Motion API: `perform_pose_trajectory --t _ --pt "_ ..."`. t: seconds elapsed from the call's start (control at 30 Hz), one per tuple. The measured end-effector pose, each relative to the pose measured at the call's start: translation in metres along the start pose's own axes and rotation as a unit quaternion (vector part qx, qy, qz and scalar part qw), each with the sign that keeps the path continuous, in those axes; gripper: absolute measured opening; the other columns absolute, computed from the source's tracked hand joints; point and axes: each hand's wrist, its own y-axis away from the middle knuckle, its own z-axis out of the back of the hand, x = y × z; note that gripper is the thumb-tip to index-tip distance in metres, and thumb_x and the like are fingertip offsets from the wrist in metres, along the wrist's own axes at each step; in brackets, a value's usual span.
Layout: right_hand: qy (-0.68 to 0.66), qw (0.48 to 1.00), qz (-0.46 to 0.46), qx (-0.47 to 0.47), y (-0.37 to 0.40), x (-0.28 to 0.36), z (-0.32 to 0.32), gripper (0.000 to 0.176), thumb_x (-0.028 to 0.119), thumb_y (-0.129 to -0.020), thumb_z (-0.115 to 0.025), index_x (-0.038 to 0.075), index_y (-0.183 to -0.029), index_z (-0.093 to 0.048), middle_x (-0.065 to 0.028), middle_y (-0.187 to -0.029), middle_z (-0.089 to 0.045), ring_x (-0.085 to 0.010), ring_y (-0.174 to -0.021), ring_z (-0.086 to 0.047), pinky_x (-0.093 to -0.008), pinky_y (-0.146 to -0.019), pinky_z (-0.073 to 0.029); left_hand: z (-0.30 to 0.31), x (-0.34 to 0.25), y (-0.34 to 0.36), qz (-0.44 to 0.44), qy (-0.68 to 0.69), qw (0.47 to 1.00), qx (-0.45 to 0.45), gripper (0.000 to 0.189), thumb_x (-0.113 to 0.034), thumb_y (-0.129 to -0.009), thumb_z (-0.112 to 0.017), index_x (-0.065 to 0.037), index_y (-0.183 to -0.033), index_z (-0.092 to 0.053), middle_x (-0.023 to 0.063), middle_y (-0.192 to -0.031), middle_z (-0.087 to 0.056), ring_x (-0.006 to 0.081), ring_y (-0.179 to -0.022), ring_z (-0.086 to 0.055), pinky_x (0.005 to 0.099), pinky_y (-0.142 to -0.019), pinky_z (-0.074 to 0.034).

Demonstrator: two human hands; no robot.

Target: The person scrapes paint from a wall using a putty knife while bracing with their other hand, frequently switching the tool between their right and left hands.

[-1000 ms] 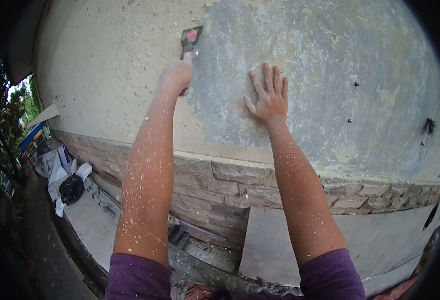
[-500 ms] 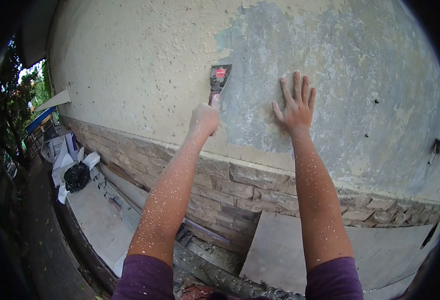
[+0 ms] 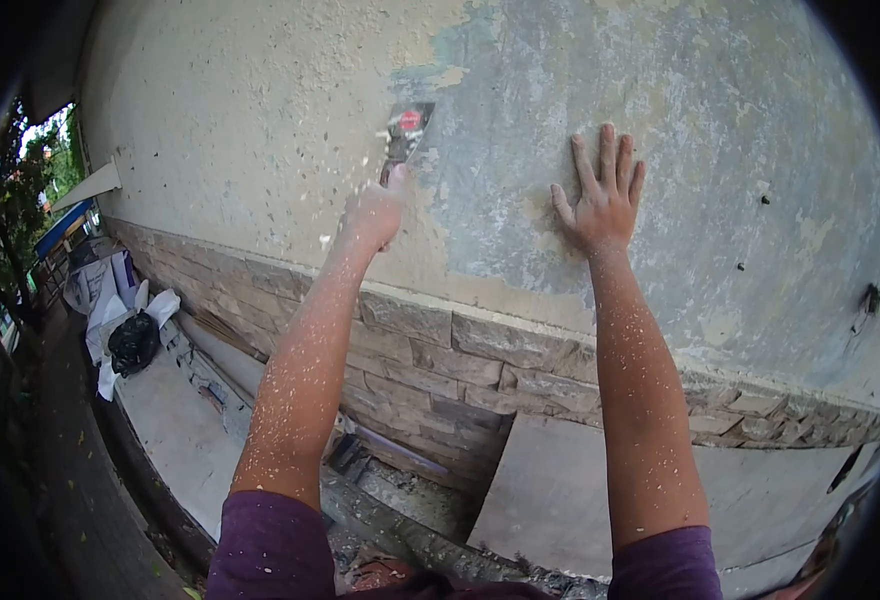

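My left hand (image 3: 375, 212) is wrapped round the handle of a putty knife (image 3: 407, 130), whose dark blade with a red label lies against the wall. The blade is at the border between cream paint (image 3: 250, 130) on the left and the bare grey patch (image 3: 520, 170) on the right. Pale paint flakes fly around the blade and wrist. My right hand (image 3: 605, 208) rests flat on the grey patch with its fingers spread, holding nothing. Both forearms are speckled with flakes.
Below the paint runs a stone-clad band (image 3: 480, 350). Large grey boards (image 3: 550, 490) lean under it. A black plastic bag (image 3: 134, 343) and white sacks lie at the left beside a walkway. Two dark plugs and a wire stick out of the wall at right.
My left hand and the putty knife have moved left and slightly up, and flakes now fly off. The bare area reaches further left. My right hand stays flat on the wall.
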Motion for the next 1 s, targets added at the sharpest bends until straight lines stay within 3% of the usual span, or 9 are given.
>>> perform_pose_trajectory --t 0.07,0.13,0.27,0.33,0.4,0.5,0.67,0.8,1.0 --pt "-0.010 1.000 -0.005 -0.007 0.003 0.003 -0.001 0.073 0.055 -0.083 -0.054 0.034 -0.148 -0.031 -0.0031 -0.160 -0.009 -0.0271 -0.148 -0.005 -0.0491 -0.118 -0.004 -0.006 0.021 0.008 -0.004 -0.041 0.999 0.034 0.073 -0.052 -0.096 -0.037 0.013 -0.081 -0.065 0.0242 -0.064 -0.064 0.0342 -0.059 -0.067 0.0443 -0.061 -0.053" --pt "-0.012 1.000 -0.009 -0.009 0.002 0.002 -0.003 0.073 0.055 -0.083 -0.055 0.034 -0.148 -0.030 -0.0026 -0.160 -0.009 -0.0270 -0.148 -0.005 -0.0493 -0.118 -0.004 -0.026 0.039 -0.011 -0.055 -0.102 0.990 -0.081 0.075 -0.055 -0.098 -0.032 0.010 -0.073 -0.061 0.0179 -0.051 -0.056 0.0307 -0.044 -0.060 0.0421 -0.048 -0.050" --pt "-0.005 1.000 -0.008 -0.008 -0.003 0.001 -0.003 0.074 0.055 -0.082 -0.055 0.035 -0.149 -0.029 -0.0022 -0.160 -0.009 -0.0268 -0.148 -0.005 -0.0490 -0.118 -0.005 0.025 -0.039 -0.030 -0.059 -0.002 0.997 -0.040 0.075 -0.054 -0.098 -0.032 0.010 -0.075 -0.063 0.0189 -0.054 -0.058 0.0323 -0.044 -0.060 0.0426 -0.051 -0.051" --pt "0.008 1.000 -0.001 -0.003 0.003 0.002 0.001 0.074 0.054 -0.082 -0.055 0.034 -0.149 -0.028 -0.0021 -0.160 -0.008 -0.0265 -0.148 -0.004 -0.0485 -0.118 -0.004 0.024 -0.025 -0.021 -0.011 -0.005 1.000 0.025 0.071 -0.052 -0.096 -0.037 0.012 -0.086 -0.067 0.0321 -0.081 -0.065 0.0434 -0.087 -0.066 0.0491 -0.080 -0.051" --pt "0.007 1.000 -0.005 -0.007 0.001 0.000 0.000 0.074 0.055 -0.083 -0.055 0.035 -0.149 -0.028 -0.0020 -0.160 -0.008 -0.0263 -0.148 -0.004 -0.0483 -0.118 -0.004 -0.009 0.023 0.005 -0.061 -0.093 0.994 -0.014 0.069 -0.050 -0.096 -0.037 0.011 -0.089 -0.067 0.0354 -0.091 -0.063 0.0460 -0.098 -0.062 0.0514 -0.086 -0.048" --pt "0.007 1.000 -0.013 -0.006 0.000 0.004 -0.001 0.074 0.055 -0.083 -0.054 0.035 -0.149 -0.028 -0.0019 -0.160 -0.007 -0.0260 -0.148 -0.003 -0.0481 -0.119 -0.003 -0.044 0.054 -0.019 -0.161 -0.161 0.973 -0.044 0.068 -0.051 -0.096 -0.038 0.011 -0.094 -0.066 0.0342 -0.092 -0.064 0.0456 -0.096 -0.063 0.0512 -0.086 -0.048" --pt "0.023 0.999 -0.028 0.039 0.006 0.006 0.004 0.073 0.056 -0.084 -0.051 0.035 -0.150 -0.026 -0.0014 -0.160 -0.006 -0.0256 -0.148 -0.002 -0.0476 -0.119 -0.002 0.011 -0.071 -0.034 -0.093 -0.034 0.994 -0.038 0.069 -0.053 -0.095 -0.040 0.011 -0.097 -0.066 0.0337 -0.098 -0.063 0.0453 -0.099 -0.062 0.0506 -0.089 -0.047" --pt "0.003 1.000 -0.012 0.013 0.005 0.005 0.003 0.074 0.055 -0.083 -0.053 0.035 -0.149 -0.026 -0.0010 -0.160 -0.006 -0.0251 -0.148 -0.002 -0.0470 -0.119 -0.001 -0.010 -0.005 0.001 -0.048 -0.068 0.997 -0.004 0.069 -0.053 -0.096 -0.039 0.010 -0.096 -0.066 0.0335 -0.100 -0.063 0.0443 -0.101 -0.062 0.0500 -0.088 -0.048" --pt "0.020 0.999 -0.034 0.037 -0.006 0.004 0.006 0.075 0.054 -0.082 -0.055 0.035 -0.149 -0.027 -0.0010 -0.160 -0.007 -0.0249 -0.148 -0.003 -0.0465 -0.119 -0.002 0.038 -0.057 -0.035 -0.048 -0.003 0.998 -0.030 0.071 -0.054 -0.096 -0.038 0.013 -0.090 -0.064 0.0269 -0.077 -0.066 0.0375 -0.070 -0.069 0.0435 -0.064 -0.055"
